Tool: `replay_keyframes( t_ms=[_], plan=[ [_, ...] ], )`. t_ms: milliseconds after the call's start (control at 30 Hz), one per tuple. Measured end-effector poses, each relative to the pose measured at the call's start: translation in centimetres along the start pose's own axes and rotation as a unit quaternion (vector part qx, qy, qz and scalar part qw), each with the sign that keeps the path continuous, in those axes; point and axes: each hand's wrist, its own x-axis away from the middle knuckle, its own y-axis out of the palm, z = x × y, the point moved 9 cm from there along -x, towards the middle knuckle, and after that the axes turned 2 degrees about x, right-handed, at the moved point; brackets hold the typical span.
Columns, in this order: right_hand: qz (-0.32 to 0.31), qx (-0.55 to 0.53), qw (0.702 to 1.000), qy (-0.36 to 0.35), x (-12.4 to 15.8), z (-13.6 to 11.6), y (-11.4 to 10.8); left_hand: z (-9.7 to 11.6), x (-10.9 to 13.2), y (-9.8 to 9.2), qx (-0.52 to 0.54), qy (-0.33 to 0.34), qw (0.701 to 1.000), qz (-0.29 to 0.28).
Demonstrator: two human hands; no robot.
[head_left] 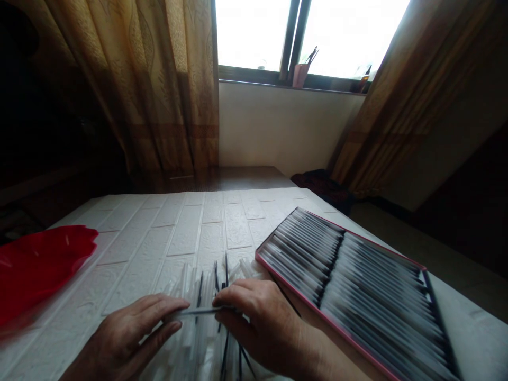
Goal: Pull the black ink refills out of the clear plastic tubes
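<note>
A thin grey rod (197, 311) lies crosswise between my two hands. My left hand (133, 330) pinches its left end between thumb and fingers, and my right hand (257, 317) pinches the other end. The exact kind of rod is too blurred to tell. Below and behind it, clear plastic tubes (189, 283) are spread in a loose pile. Several slim black sticks (227, 267) lie among them, partly hidden by my right hand. To the right, a shallow pink-edged box (341, 328) holds two rows of slim dark sticks that look sleeved in clear plastic.
A red scalloped tray (43, 259) sits at the left on the white brick-patterned table cover (182, 227). Beyond the table's far edge is a dark wooden surface (246, 177). A pink cup (300, 75) stands on the windowsill between patterned curtains (159, 79).
</note>
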Motion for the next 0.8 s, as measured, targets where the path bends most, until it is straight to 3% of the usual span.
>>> replay_keyframes(
  t_ms=[133,300,633,800],
  plan=[
    [0.023,-0.05,0.998,0.039,0.0,1.2,-1.3,-0.8,-0.2,-0.6,-0.005,0.021,1.0,-0.001],
    [0.068,-0.11,0.985,0.111,0.0,3.7,-3.4,-2.2,-0.4,-1.8,-0.011,-0.008,0.999,0.032],
    [0.094,-0.347,0.904,0.233,0.3,6.9,-2.2,-2.3,0.0,-2.3,-0.03,-0.001,0.996,0.081],
    [0.12,-0.405,0.874,0.24,0.3,7.3,-2.1,-3.2,0.2,-2.0,-0.005,-0.028,0.997,0.078]
  ],
)
